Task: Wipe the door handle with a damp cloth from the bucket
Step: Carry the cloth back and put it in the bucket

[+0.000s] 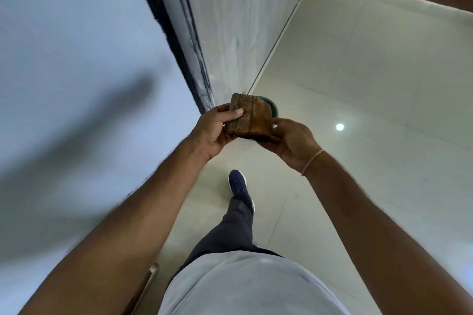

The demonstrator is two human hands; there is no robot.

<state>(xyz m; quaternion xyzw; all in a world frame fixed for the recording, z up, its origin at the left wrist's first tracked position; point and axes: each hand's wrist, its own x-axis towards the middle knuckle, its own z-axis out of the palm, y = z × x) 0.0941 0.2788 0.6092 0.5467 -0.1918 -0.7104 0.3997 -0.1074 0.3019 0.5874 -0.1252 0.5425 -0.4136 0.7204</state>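
A folded brown cloth [249, 116] with darker stripes is held out in front of me at waist height by both hands. My left hand [213, 130] grips its left edge, thumb on top. Its right edge sits in my right hand [291, 140], which cups it from below. A green bucket [271, 106] peeks out on the floor just behind the cloth, mostly hidden by it. A metal bar, possibly the door handle [151, 272], shows at the bottom left beside my left arm.
A pale wall [76, 71] fills the left side, with a dark door frame [176, 41] and a glossy grey door panel [240, 20] beyond it. The light tiled floor [371, 84] spreads to the right. My leg and blue shoe [238, 186] step forward below the hands.
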